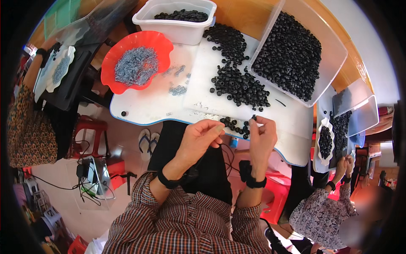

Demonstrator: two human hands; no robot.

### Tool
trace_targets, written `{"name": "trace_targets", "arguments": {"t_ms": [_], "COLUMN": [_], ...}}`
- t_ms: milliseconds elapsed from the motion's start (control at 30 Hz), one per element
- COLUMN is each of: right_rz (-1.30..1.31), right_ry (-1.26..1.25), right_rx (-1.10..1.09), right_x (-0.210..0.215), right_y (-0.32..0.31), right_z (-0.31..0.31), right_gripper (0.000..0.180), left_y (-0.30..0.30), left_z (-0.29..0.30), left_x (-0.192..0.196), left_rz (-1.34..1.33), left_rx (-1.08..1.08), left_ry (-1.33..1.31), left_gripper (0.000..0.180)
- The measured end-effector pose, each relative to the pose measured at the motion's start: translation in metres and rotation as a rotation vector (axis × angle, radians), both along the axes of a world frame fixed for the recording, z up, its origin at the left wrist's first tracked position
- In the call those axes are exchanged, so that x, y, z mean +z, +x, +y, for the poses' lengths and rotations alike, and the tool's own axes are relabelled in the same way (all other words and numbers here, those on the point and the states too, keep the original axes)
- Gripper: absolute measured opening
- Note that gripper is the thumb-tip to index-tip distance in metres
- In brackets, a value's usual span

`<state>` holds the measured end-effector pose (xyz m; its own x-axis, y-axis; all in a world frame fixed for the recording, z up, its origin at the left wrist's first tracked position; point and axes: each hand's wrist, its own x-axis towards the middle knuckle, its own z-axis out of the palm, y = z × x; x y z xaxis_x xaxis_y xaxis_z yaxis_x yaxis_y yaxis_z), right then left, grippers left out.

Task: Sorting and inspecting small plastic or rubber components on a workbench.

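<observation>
While we sit at the white board [220, 91], both hands hang just off its near edge, over our lap. Our left hand [201, 137] is loosely curled, fingers bent inward; we cannot tell whether it holds anything. Our right hand [262, 135] is pinched narrow, thumb and forefinger closed on one small black ring [253, 117] right at the board's near edge. Both wrists carry black bands.

Just past the fingertips, a small cluster of black rings [234, 125] lies on the board's near edge. Further in, a bigger loose pile of black rings [239, 84] covers the board's middle and trails toward its far side. Small grey bits [177, 89] are scattered on the board's left part.

At the board's left far corner sits a red scalloped bowl [137, 61] with a heap of grey pieces. Beyond the board's far edge stands a white tub [175, 21] of black rings. On the board's right far side, a clear bin [296, 51] is full of black rings.

Off the board's right, another person's hands [344, 169] work near a white dish [325, 142] of black rings. Off its left, a second co-worker's arm [36, 63] reaches toward a tray.
</observation>
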<state>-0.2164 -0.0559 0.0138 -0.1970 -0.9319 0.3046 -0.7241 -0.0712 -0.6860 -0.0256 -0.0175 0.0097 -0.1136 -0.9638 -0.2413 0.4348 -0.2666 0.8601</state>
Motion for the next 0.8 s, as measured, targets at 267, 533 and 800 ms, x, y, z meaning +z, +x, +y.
{"name": "trace_targets", "arguments": {"t_ms": [267, 533, 800], "right_rz": [-0.316, -0.336, -0.636], "right_ry": [-0.085, -0.125, 0.092], "right_rx": [0.273, 0.409, 0.5], "right_x": [-0.004, 0.006, 0.009], "right_y": [0.056, 0.071, 0.077], "right_z": [0.036, 0.039, 0.04], "right_gripper": [0.022, 0.018, 0.013], "left_y": [-0.007, 0.008, 0.028], "left_z": [0.004, 0.007, 0.017], "left_x": [-0.008, -0.017, -0.014], "left_rz": [0.123, 0.227, 0.161], "left_rx": [0.066, 0.124, 0.095], "left_ry": [-0.043, -0.029, -0.08], "left_gripper": [0.025, 0.023, 0.022]}}
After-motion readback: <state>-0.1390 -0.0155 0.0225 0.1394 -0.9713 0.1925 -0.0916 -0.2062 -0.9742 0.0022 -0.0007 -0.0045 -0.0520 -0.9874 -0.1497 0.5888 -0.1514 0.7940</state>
